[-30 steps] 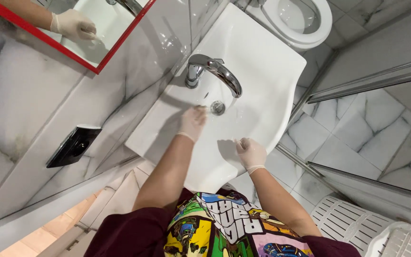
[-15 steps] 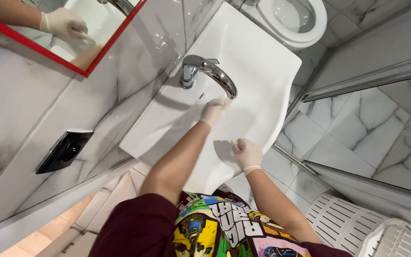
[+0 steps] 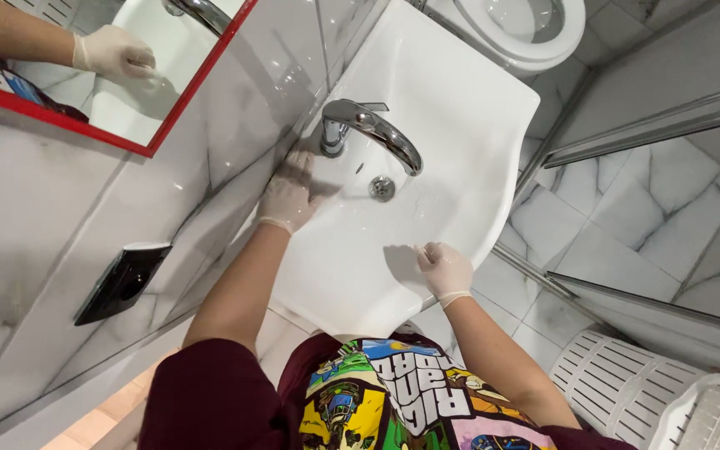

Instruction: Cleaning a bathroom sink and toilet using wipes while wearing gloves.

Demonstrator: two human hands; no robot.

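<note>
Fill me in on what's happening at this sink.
A person in thin pale gloves leans over a white washbasin. The left hand lies flat on the basin's back ledge, beside the base of the chrome tap. The right hand rests on the front rim. No water can be seen running, and neither hand holds anything. A toilet stands just beyond the basin.

Gloved hands point(image 3: 287, 197) on white sink point(image 3: 460, 108)

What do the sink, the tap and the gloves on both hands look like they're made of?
Sink: probably glazed white ceramic, smooth with glossy reflections. Tap: likely chrome-plated metal, mirror-bright. Gloves on left hand and right hand: thin, wrinkled, pale, likely latex or vinyl.
</note>
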